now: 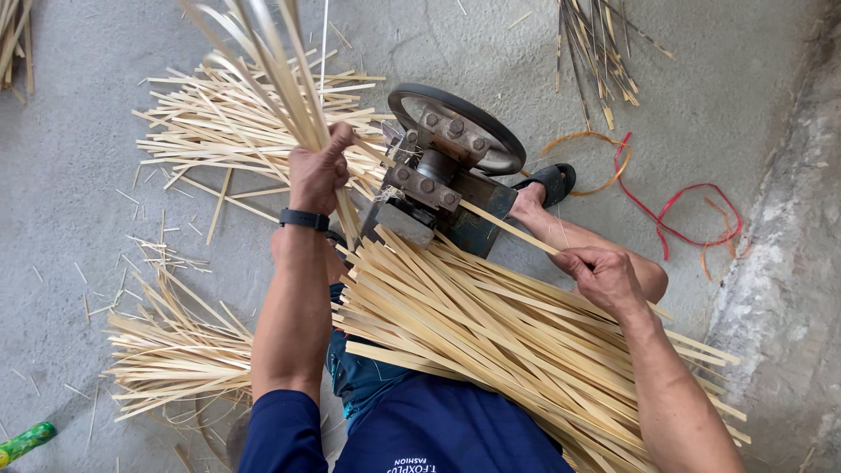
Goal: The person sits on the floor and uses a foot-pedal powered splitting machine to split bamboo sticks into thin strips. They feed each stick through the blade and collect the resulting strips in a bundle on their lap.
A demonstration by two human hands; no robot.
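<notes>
The left hand [317, 171] is closed around a sheaf of thin split strips [263, 66], which fan up and away from the fist toward the top left. Just right of it sits the metal splitting machine [442, 162]. The right hand [603, 273] pinches a single flat bamboo strip [508, 229], its long axis slanting up-left into the machine. Below both hands, a pile of bamboo slats [508, 342] lies across the lap.

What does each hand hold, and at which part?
Left hand grips a bundle of thin bamboo strips near its lower end. Right hand pinches one flat strip partway along it.
</notes>
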